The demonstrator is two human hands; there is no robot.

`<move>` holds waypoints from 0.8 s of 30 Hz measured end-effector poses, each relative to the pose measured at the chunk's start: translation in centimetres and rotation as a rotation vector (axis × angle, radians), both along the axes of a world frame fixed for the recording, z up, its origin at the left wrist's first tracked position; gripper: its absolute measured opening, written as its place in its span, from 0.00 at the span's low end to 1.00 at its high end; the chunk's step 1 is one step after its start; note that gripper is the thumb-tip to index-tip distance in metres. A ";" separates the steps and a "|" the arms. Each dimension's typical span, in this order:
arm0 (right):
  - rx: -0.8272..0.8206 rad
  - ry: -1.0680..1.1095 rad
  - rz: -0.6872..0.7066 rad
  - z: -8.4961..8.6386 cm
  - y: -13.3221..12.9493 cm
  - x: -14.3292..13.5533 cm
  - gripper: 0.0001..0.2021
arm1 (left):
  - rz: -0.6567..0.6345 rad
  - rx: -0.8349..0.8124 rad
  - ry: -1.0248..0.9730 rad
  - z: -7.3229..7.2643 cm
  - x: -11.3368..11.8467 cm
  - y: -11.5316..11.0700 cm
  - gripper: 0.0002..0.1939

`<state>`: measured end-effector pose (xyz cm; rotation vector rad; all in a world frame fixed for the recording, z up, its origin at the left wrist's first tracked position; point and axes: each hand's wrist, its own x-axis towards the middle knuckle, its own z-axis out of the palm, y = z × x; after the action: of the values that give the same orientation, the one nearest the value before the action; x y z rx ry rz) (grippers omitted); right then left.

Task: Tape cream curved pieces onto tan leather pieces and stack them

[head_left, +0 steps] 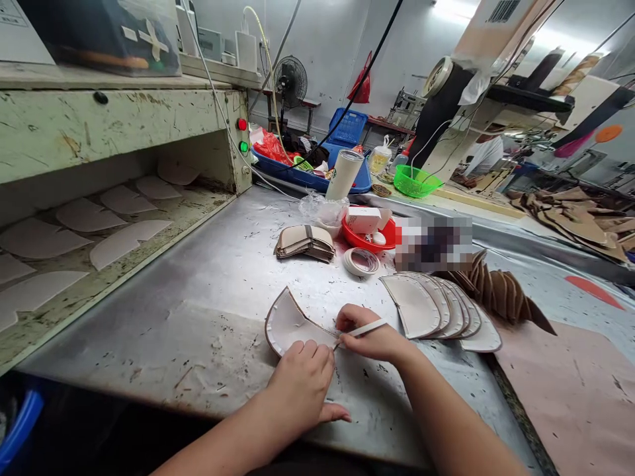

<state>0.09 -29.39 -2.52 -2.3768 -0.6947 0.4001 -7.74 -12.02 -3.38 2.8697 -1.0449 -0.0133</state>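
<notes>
A curved white piece with a brown edge (pixel 290 322) lies on the metal-topped table (pixel 198 337). Flat over its near edge rests my left hand (pixel 303 380), its thumb stretched out to the right. My right hand (pixel 370 334) is closed around a thin white tool (pixel 366 328), whose dark tip touches the right end of the piece beside my left fingers. Right of my right hand, similar white pieces (pixel 421 307) lie fanned out and overlapping. A strapped stack of beige pieces (pixel 305 242) sits behind, with a roll of tape (pixel 361 262) to its right.
White cut pieces (pixel 124 241) lie inside the shelf unit (pixel 149 106) at left. A red bowl (pixel 370 238), a tumbler (pixel 344 174) and a green basket (pixel 415 183) stand at the back. Brown pieces (pixel 501 294) and a pink sheet (pixel 570 390) are at right.
</notes>
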 end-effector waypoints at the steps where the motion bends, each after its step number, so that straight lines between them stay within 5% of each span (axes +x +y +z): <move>1: 0.019 0.007 -0.005 0.0 -0.2 0.3 0.07 | -0.003 0.005 0.012 0.1 0.1 -0.1 0.39; 10: -0.032 -0.030 -0.017 -0.3 0.0 0.8 0.07 | 0.057 0.014 0.154 0.7 1.6 -1.2 0.44; 15: -0.103 -0.123 0.011 -0.5 0.0 0.5 0.07 | 0.057 0.038 0.199 1.1 2.5 -1.6 0.37; 21: -0.147 -0.709 0.261 -2.8 -0.7 1.2 0.06 | 0.084 0.014 0.128 0.7 3.1 -1.5 0.31; 24: -0.125 -0.881 0.034 -2.7 -0.5 2.2 0.12 | 0.082 -0.010 -0.003 -0.4 3.3 -0.5 0.37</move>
<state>2.34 -29.88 -5.25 -2.6183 -1.1032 -0.6623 -4.48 -12.54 -3.78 2.9021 -0.9248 0.0022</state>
